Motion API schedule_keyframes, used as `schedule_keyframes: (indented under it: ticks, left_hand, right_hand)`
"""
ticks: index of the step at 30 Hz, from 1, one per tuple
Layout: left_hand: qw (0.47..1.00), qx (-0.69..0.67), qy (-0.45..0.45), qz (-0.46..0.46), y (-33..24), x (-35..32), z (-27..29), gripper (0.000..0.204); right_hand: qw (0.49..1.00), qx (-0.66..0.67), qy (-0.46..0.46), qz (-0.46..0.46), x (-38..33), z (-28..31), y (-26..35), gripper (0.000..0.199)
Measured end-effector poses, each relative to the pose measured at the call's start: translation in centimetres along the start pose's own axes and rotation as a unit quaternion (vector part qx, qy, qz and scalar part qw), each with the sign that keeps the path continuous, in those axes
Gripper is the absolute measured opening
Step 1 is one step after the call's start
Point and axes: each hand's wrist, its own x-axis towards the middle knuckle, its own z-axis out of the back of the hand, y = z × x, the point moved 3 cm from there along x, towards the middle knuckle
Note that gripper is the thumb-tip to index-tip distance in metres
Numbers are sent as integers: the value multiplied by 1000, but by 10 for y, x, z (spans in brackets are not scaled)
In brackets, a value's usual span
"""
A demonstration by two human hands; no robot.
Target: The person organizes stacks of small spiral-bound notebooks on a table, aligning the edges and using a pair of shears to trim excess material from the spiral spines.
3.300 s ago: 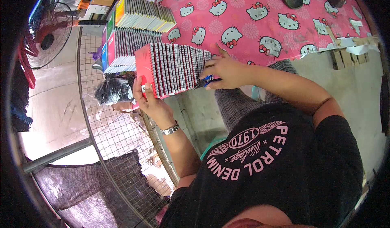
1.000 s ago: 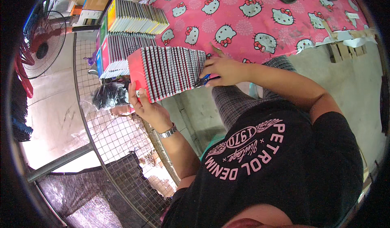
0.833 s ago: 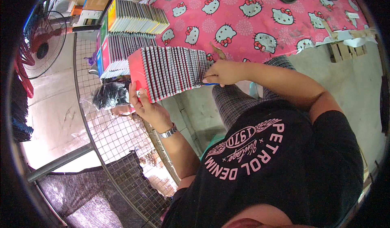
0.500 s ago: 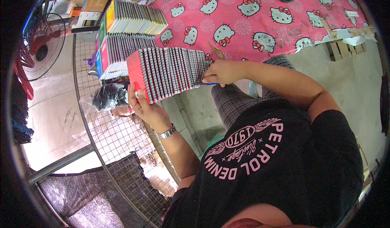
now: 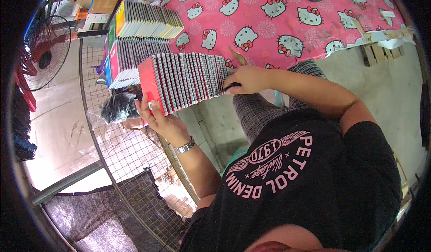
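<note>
A long row of spiral notebooks [image 5: 188, 79], bindings facing up and a red cover at its left end, lies between my two hands. My left hand [image 5: 162, 122], with a metal watch on the wrist, is closed round the lower corner of that red cover, thumb over the edge. At the row's narrow right end, my right hand [image 5: 249, 79] has its fingers bent down against the last notebooks. A dark strip [image 5: 232, 86] shows under those fingers; its kind is unclear, and the fingertips are partly hidden.
Behind the row stand more notebook stacks, one yellow-edged [image 5: 150, 21] and one pink-covered [image 5: 139, 56]. A pink cat-print cloth [image 5: 265, 25] covers the surface beyond. At left are a fan [image 5: 47, 50], a clear bag of dark items [image 5: 119, 107] and a wire mesh [image 5: 130, 157].
A blue edge under my right fingers has given way to a dark strip, and those fingers have shifted slightly. My left hand has slid slightly left along the red cover.
</note>
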Motion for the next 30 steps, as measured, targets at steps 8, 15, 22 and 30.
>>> schedule_keyframes:
  ticks: [8,15,22,30]
  left_hand:
    - [998,-58,18,19,9,3,4,35]
    - [997,-72,19,27,6,-1,1,34]
    - [998,-51,15,12,5,1,3,34]
    - [996,-88,19,26,4,0,1,34]
  right_hand:
    - [979,-170,-76,88,-2,5,-2,39]
    - [993,-98,66,2,9,-7,-17,37]
    - [974,-141,-136,114,-6,-6,-15,35]
    - [996,22,75,-41,1,-7,-21,33]
